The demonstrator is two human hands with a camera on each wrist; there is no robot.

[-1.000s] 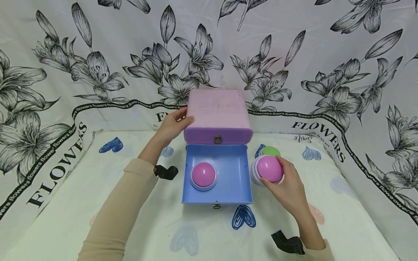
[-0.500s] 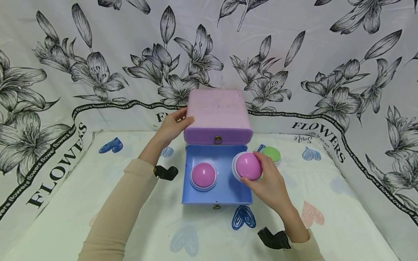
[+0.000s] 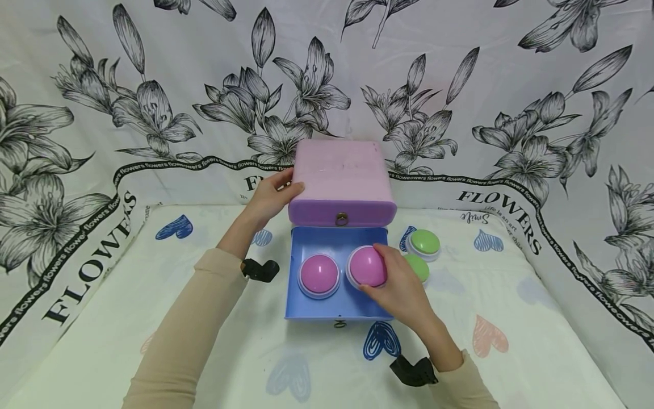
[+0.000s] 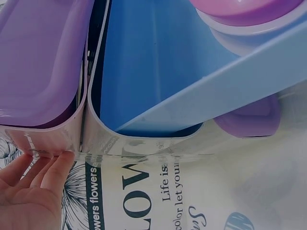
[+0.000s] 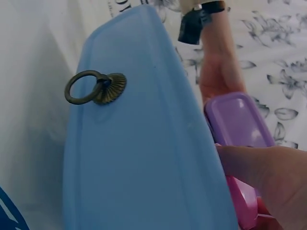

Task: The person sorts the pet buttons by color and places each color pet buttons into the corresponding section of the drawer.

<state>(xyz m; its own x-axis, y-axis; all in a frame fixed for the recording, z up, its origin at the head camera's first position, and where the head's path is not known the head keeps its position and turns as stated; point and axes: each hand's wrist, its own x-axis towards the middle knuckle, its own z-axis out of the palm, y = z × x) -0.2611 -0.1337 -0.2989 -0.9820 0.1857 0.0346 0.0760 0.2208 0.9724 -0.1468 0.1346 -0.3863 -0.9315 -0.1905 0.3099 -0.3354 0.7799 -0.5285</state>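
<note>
A small pink chest (image 3: 341,170) with a purple upper drawer front (image 3: 317,213) stands at the centre; its blue lower drawer (image 3: 332,307) is pulled out. My left hand (image 3: 269,200) rests against the chest's left side; in the left wrist view its fingers (image 4: 53,172) are fairly straight and touch the wall. With my right hand (image 3: 407,292) I grip a round, pink-domed container (image 3: 365,266) with a white base, inside the drawer's right half. A matching pink-domed container (image 3: 319,274) sits in the left half. Whether the held one touches the drawer floor I cannot tell.
Two green-domed round containers (image 3: 425,242) are on the cloth right of the drawer, the nearer one partly behind my right hand. A brass ring pull (image 5: 91,88) sticks out from the blue drawer front. Flower-printed fabric (image 3: 306,85) rises behind the chest.
My right hand has carried the pink-domed container leftward from the cloth, over the drawer's right side and into the drawer, uncovering the green-domed containers. My left hand has stayed on the chest.
</note>
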